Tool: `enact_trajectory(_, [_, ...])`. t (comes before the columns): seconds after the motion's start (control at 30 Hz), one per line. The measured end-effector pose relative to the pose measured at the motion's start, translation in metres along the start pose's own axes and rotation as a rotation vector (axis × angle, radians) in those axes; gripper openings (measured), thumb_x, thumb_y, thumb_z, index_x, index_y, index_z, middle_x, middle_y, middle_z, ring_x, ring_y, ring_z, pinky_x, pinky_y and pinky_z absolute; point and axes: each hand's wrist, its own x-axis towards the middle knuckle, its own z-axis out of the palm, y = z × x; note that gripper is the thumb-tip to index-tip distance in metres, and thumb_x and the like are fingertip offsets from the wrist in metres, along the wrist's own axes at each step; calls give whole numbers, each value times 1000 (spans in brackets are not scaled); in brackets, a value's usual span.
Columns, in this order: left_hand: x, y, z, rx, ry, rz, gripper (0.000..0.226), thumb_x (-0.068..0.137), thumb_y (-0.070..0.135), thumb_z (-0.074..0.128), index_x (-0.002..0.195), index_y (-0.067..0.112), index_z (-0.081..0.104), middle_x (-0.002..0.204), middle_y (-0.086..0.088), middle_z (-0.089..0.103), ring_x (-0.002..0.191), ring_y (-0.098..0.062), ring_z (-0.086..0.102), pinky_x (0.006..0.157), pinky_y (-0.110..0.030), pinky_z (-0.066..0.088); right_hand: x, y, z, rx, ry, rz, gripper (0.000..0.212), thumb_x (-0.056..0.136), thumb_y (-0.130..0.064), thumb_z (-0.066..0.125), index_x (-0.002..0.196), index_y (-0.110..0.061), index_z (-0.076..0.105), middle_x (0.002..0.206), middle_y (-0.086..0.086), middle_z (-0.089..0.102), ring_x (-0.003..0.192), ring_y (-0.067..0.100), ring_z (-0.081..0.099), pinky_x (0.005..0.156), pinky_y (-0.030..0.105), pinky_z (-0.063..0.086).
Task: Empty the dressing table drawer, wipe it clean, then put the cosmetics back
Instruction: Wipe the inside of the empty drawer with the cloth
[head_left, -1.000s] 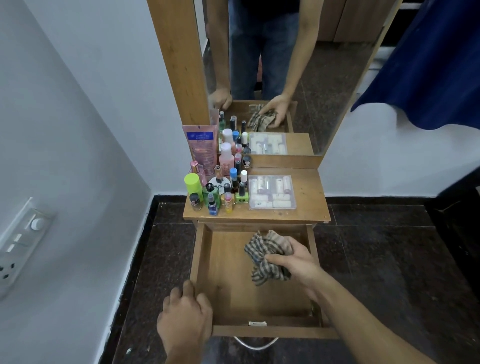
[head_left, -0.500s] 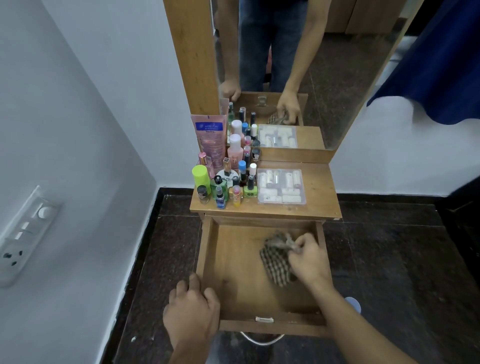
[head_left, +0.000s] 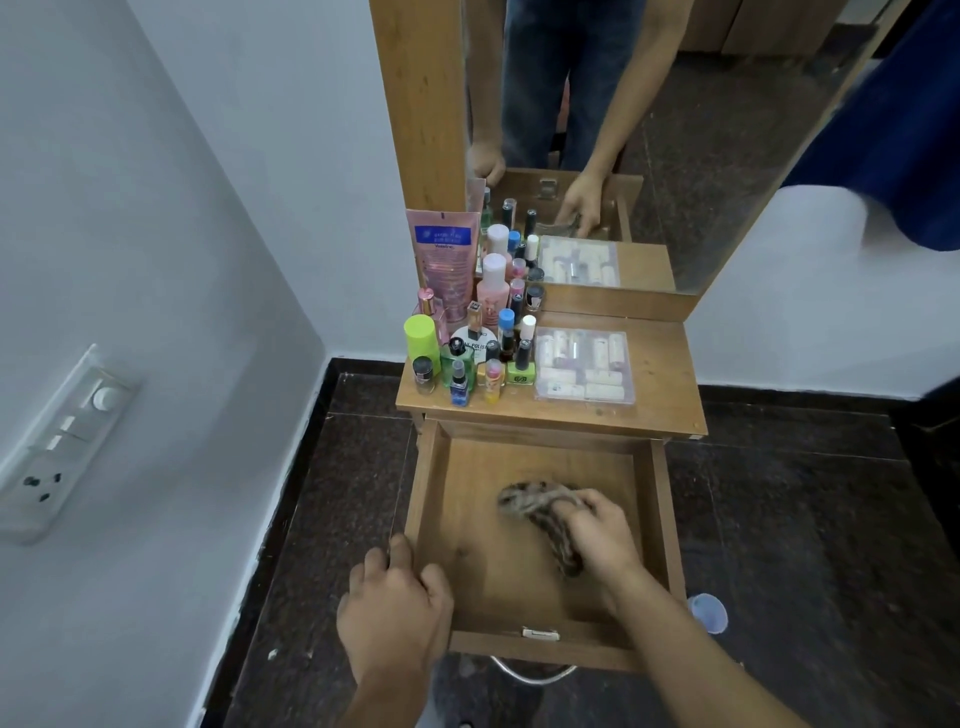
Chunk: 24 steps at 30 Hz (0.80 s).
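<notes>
Dark stone floor (head_left: 805, 519), meeting pale walls, with a switch panel (head_left: 67, 441) on the left wall. Tall mirror (head_left: 701, 130) in a wooden frame, standing at the back of the dressing table. It reflects the person's legs, both arms and the drawer. Dressing table (head_left: 660, 384), wooden. Drawer (head_left: 493, 545), pulled fully out below the table top, its wooden floor bare apart from the cloth. Cosmetics, all on the table top, none in the drawer: a crowded cluster of small bottles on the left half, a pink tube (head_left: 445, 260) upright at the back against the mirror frame, and a bottle with a lime-green cap (head_left: 420, 338) at the cluster's left edge. Clear plastic box (head_left: 584, 364) of pale tubes, lying flat on the right half, just beside the bottles. Left hand (head_left: 397, 608), set on the drawer's near left corner, fingers curled over the top of the left wall. Right hand (head_left: 602, 535), inside the drawer toward its right side, fingers curled round the cloth and pressing it to the drawer floor. Checked cloth (head_left: 540, 506), bunched, blurred at its far end. Small blue cup (head_left: 707, 613) on the floor, just right of the drawer's near corner.
</notes>
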Motion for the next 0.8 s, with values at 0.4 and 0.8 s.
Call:
enact_trajectory(0.4, [-1, 0, -1, 1, 14, 3, 72, 79, 42, 24, 128, 12, 68, 101, -10, 69, 92, -30, 63, 68, -39, 53, 4, 7, 9, -1021, 440, -468, 68, 91, -45, 64, 150, -21, 40, 152, 11, 40, 139, 29, 40, 112, 48, 40])
enact_trajectory(0.8, [-2, 3, -3, 31, 12, -19, 56, 85, 40, 37, 131, 22, 61, 112, -5, 64, 103, -26, 59, 72, -37, 50, -8, -17, -21, -558, -41, -287, 44, 91, -4, 57, 121, -32, 71, 98, -9, 74, 81, 9, 72, 72, 29, 61])
